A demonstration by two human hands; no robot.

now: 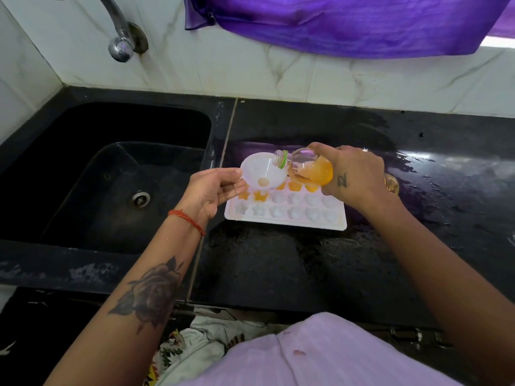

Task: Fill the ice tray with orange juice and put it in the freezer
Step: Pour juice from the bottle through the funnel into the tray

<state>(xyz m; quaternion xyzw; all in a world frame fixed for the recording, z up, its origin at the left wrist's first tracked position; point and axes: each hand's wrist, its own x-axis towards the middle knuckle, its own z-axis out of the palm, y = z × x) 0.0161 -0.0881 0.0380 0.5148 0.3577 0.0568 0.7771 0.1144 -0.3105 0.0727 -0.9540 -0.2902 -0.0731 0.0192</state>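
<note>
While tipping the bottle [309, 169] with the right hand [354, 174] wrapped round its body, keep the neck over the funnel [263, 171] pinched by the left hand [214, 190] at its near rim. Hold the spout above one cavity of the ice tray [285, 210] on the desk [278, 260] (just below both hands). Pour slowly; stop before overflow; shift along to the clear cavities nearer the wrists.

Left hand [214, 190] pinches with thumb and fingers [232, 188]; right hand [354, 176] grips, knuckles up.
</note>
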